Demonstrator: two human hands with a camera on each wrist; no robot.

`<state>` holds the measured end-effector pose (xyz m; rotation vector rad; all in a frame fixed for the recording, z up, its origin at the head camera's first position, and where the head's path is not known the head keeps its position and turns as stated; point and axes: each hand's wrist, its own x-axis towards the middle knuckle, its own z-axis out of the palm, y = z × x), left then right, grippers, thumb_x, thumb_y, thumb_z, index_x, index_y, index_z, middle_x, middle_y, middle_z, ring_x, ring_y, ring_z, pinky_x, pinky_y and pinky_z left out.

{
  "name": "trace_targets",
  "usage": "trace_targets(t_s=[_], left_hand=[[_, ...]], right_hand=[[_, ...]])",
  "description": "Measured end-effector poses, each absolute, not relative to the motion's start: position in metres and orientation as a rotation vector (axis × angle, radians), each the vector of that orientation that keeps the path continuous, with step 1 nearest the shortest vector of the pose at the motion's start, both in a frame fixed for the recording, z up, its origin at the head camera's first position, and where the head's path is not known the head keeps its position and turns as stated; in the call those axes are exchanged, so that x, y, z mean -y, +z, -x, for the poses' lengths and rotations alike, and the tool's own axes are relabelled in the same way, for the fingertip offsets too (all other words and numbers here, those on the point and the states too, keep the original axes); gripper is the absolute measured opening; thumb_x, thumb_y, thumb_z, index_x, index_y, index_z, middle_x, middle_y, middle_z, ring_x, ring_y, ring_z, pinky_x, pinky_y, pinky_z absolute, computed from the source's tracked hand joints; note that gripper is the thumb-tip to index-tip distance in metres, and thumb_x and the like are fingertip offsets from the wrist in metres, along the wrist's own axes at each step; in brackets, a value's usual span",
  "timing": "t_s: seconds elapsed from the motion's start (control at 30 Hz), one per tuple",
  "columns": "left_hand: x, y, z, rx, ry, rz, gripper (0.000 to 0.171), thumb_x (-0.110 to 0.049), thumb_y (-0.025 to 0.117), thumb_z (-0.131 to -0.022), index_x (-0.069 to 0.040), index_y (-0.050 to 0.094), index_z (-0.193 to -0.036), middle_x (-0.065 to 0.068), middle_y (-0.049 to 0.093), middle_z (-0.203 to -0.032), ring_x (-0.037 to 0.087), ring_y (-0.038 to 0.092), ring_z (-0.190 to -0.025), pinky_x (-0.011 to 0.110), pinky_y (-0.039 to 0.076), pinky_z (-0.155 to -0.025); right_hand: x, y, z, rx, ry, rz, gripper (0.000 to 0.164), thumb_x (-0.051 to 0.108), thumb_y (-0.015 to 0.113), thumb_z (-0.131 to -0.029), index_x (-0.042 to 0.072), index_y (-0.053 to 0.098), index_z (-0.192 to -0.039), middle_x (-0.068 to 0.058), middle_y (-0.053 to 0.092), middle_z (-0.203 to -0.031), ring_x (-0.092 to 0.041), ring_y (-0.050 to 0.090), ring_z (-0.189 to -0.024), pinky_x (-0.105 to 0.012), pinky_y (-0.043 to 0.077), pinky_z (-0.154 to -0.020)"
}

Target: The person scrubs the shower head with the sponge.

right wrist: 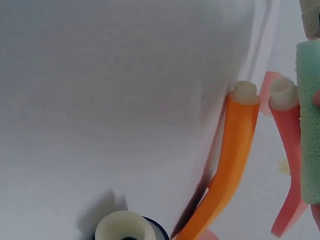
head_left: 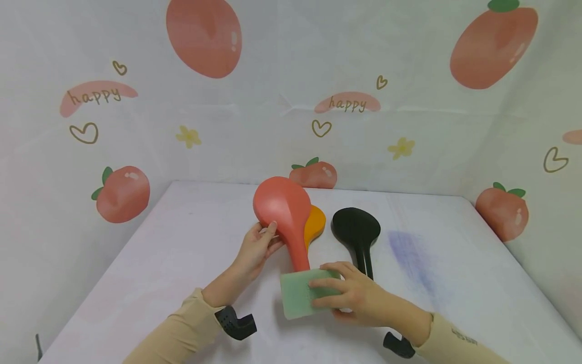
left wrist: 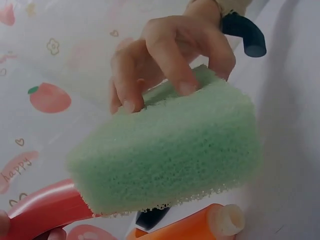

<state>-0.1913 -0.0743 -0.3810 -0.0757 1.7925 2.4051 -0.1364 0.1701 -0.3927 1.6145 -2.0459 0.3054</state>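
Note:
A coral-red handheld shower head point(head_left: 279, 202) is held up over the table in my left hand point(head_left: 256, 250), the thumb lying on its face near the neck. My right hand point(head_left: 359, 298) grips a thick pale green sponge point(head_left: 297, 296) with spread fingers. The sponge overlaps the lower handle of the red shower head in the head view; in the left wrist view the sponge point(left wrist: 170, 155) lies against the red handle point(left wrist: 47, 207). The right wrist view shows the handle's whitish end point(right wrist: 283, 93) beside the sponge.
Behind the red one lies an orange shower head point(head_left: 316, 222) with a whitish end point(right wrist: 245, 91). A black shower head point(head_left: 356, 227) rests to its right. The white table point(head_left: 182, 212) has a bluish smear point(head_left: 411, 255). A fruit-printed cloth point(head_left: 273, 121) hangs behind.

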Motion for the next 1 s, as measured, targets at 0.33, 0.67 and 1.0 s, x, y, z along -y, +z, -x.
trace_targets(t_s=[0.33, 0.67, 1.0], left_hand=[[0.072, -0.37, 0.183, -1.795, 2.349, 0.05, 0.038, -0.014, 0.043, -0.099, 0.004, 0.039, -0.133, 0.009, 0.06, -0.109, 0.008, 0.063, -0.082, 0.024, 0.055, -0.083], [0.071, -0.369, 0.18, -1.723, 2.338, 0.011, 0.039, -0.014, 0.042, -0.1, 0.004, 0.037, -0.134, -0.001, 0.061, -0.098, 0.005, 0.063, -0.081, 0.016, 0.054, -0.076], [0.076, -0.371, 0.185, -1.699, 2.42, 0.011, 0.041, -0.019, 0.042, -0.1, 0.005, 0.036, -0.134, -0.001, 0.06, -0.096, 0.009, 0.064, -0.081, 0.022, 0.056, -0.081]], right_hand=[[-0.166, -0.385, 0.146, 2.02, 0.314, -1.497, 0.029, 0.017, 0.059, -0.08, 0.027, 0.066, -0.107, 0.001, 0.061, -0.12, -0.031, 0.05, -0.112, -0.044, 0.047, -0.087], [-0.166, -0.377, 0.16, 2.053, 0.489, -1.24, 0.028, 0.03, 0.043, -0.092, 0.023, 0.067, -0.104, -0.006, 0.06, -0.117, -0.035, 0.05, -0.109, -0.05, 0.05, -0.083], [-0.171, -0.388, 0.144, 2.078, 0.42, -1.439, 0.025, 0.025, 0.065, -0.084, 0.028, 0.065, -0.109, -0.001, 0.058, -0.121, -0.033, 0.05, -0.111, -0.047, 0.051, -0.086]])
